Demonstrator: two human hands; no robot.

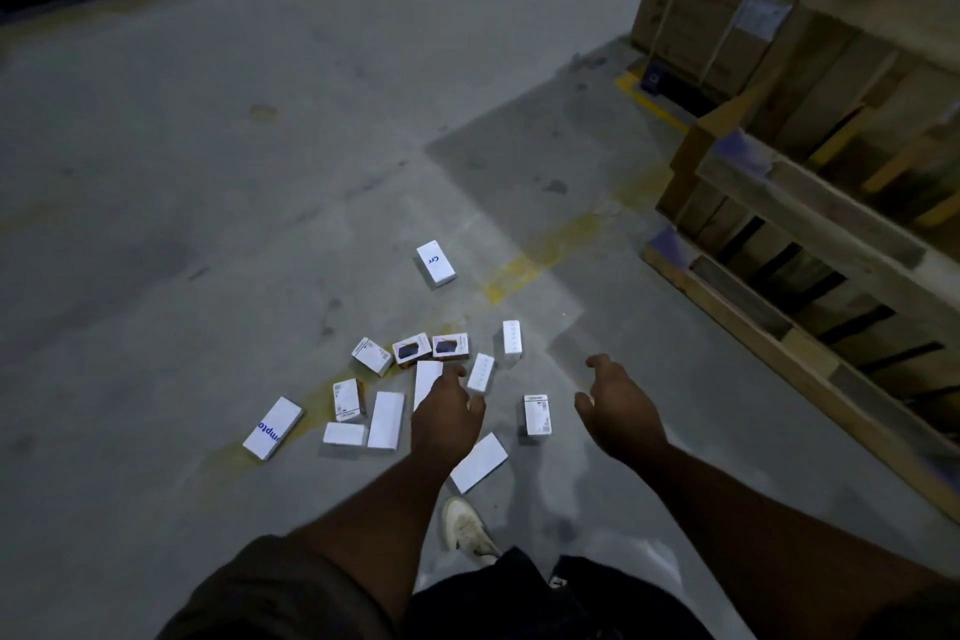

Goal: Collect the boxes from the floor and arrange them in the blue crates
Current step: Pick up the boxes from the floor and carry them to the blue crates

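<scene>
Reaching down with my left hand [447,411] and right hand [618,411], both grips loose and holding nothing. All the boxes [385,420] lie spread on the floor [208,224]. I see no blue crates. Nothing is packed yet.

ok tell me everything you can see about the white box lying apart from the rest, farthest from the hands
The lone white box is a small oblong carton, apparently cardboard, lying flat on the grey concrete floor. Its top face carries short blue lettering, too small to read surely. It sits closed, angled diagonally, beside a worn yellow floor line. Nothing touches it.
</scene>
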